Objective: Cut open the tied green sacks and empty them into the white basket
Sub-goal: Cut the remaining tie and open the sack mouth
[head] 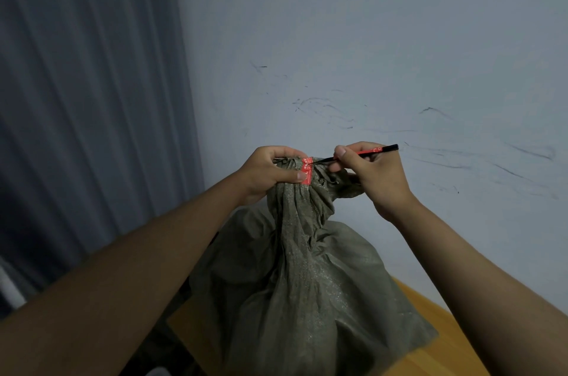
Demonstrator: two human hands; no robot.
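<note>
A tied green woven sack point(307, 289) stands upright in front of me on a wooden floor. Its neck is bunched together and bound with a red tie point(306, 171) bearing white print. My left hand point(270, 171) grips the gathered neck just left of the tie, thumb pressed on the tie's lower end. My right hand point(368, 173) pinches a slim red-and-black cutter point(365, 153), whose dark tip touches the red tie. The white basket is not in view.
A pale blue wall point(368, 53) with dark scuff marks rises right behind the sack. Grey curtains point(86, 99) hang at the left. Orange-brown wooden floor point(430, 314) shows at the lower right, beside the sack's base.
</note>
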